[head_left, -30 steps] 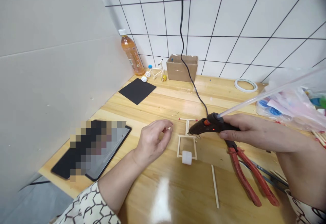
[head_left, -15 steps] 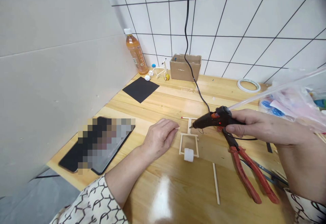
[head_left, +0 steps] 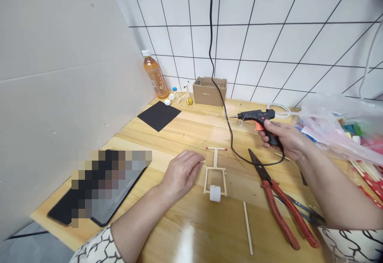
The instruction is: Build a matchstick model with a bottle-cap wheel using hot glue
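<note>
My right hand [head_left: 279, 135] grips a black hot glue gun [head_left: 257, 115] with an orange trigger, held above the table with its nozzle pointing left. A clear glue stick seems to run out behind it. My left hand [head_left: 182, 173] is pinched at the fingertips around a small pale stick [head_left: 203, 161], mostly hidden by the fingers. Just right of that hand lies a little frame of matchsticks [head_left: 215, 168], with a red-tipped crossbar at its far end. A white roller-like cylinder [head_left: 215, 193] sits at its near end. A loose wooden stick [head_left: 248, 228] lies nearer to me.
Red-handled pliers [head_left: 279, 199] lie over scissors [head_left: 302, 207] at right. Plastic bags [head_left: 332, 123] and a tape roll [head_left: 278, 110] are behind. At the back stand a bottle [head_left: 156, 75], a small stick model [head_left: 181, 95] and a cardboard box [head_left: 210, 91]. A phone [head_left: 119, 191] lies left.
My right hand has drawn the glue gun up and away from the matchstick frame, to the right. My left hand keeps its pinch beside the frame. The view has tilted slightly.
</note>
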Demonstrator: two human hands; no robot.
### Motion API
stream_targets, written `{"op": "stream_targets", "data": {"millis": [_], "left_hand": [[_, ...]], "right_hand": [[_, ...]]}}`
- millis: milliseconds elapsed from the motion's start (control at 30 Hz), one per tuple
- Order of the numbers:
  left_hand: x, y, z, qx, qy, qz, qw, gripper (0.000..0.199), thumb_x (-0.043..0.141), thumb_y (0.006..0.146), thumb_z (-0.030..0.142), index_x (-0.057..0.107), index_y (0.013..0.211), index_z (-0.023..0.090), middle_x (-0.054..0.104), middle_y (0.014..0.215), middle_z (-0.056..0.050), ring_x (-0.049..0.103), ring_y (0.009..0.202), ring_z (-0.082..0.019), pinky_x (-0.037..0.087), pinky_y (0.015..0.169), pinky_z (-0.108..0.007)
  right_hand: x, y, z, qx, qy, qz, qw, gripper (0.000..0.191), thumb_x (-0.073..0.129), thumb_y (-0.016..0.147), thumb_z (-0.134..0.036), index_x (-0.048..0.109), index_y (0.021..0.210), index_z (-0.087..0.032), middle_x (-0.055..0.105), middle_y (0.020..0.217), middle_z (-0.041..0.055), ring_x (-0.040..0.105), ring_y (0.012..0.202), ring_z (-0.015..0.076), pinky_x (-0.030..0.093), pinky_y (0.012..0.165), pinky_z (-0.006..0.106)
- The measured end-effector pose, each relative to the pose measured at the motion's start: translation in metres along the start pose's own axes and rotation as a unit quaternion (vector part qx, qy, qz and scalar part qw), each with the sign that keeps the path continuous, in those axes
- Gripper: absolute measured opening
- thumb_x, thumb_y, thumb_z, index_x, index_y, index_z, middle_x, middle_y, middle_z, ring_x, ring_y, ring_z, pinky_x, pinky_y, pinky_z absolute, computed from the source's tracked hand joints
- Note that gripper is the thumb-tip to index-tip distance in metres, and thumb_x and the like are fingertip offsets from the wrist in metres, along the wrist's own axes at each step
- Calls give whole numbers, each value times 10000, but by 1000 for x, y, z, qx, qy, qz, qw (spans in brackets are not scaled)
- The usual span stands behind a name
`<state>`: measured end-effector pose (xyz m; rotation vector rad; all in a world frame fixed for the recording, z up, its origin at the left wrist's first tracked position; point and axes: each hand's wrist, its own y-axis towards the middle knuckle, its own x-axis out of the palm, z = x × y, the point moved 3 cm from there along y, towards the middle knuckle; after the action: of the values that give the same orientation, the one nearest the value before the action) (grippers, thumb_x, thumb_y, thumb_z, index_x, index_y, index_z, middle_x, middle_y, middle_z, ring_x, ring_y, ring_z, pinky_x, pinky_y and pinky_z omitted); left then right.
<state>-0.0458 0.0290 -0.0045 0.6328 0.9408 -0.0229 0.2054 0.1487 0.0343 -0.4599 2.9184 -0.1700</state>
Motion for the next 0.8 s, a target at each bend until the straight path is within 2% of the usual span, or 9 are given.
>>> {"op": "stream_targets", "data": {"millis": [133, 267, 400, 500, 667, 800], "left_hand": [[3, 2, 2, 13, 1, 9, 1000, 141, 459, 842, 119, 578, 913, 147, 643, 813, -72, 586, 764, -168, 486, 673, -289], [5, 3, 4, 28, -6, 18, 999, 135, 464, 841, 116, 576, 908, 148, 646, 825, -76, 587, 765, -166, 490, 670, -285], [5, 2, 2, 20, -6, 18, 1000, 136, 457, 847, 124, 574, 911, 152, 642, 826, -75, 584, 768, -165, 487, 679, -287], [5, 1, 1, 9, -5, 16, 1000, 140, 452, 853, 129, 573, 918, 153, 639, 828, -72, 577, 774, -164, 482, 689, -289], [5, -1, 0, 8, -9, 11, 1000, 138, 453, 856, 130, 569, 926, 156, 634, 839, -70, 569, 787, -167, 474, 697, -290], [4, -2, -1, 1, -5, 9, 1000, 135, 450, 860, 133, 567, 923, 156, 630, 829, -68, 566, 790, -169, 471, 705, -293]], "right_hand": [[3, 9, 15, 38, 70, 14, 997, 283, 694, 644, -399, 506, 666, -190, 493, 624, -25, 456, 516, 91, 434, 462, 238], [2, 14, 25, 46, 83, 34, 995, 318, 731, 593, -418, 520, 647, -187, 509, 562, -37, 467, 508, 93, 432, 475, 233], [6, 15, 27, 46, 55, 52, 996, 342, 724, 596, -454, 540, 622, -167, 494, 496, -48, 425, 447, 73, 351, 418, 208], [18, 17, 24, 31, 31, 64, 997, 332, 702, 611, -451, 537, 617, -164, 479, 486, -59, 416, 441, 67, 340, 431, 207], [40, 29, 21, 16, -29, 90, 995, 205, 683, 652, -306, 530, 682, -174, 493, 510, -61, 440, 459, 81, 353, 439, 208], [33, 43, 16, 17, -91, 129, 987, 146, 650, 695, -218, 511, 693, -175, 514, 523, -47, 465, 460, 87, 363, 449, 210]]}}
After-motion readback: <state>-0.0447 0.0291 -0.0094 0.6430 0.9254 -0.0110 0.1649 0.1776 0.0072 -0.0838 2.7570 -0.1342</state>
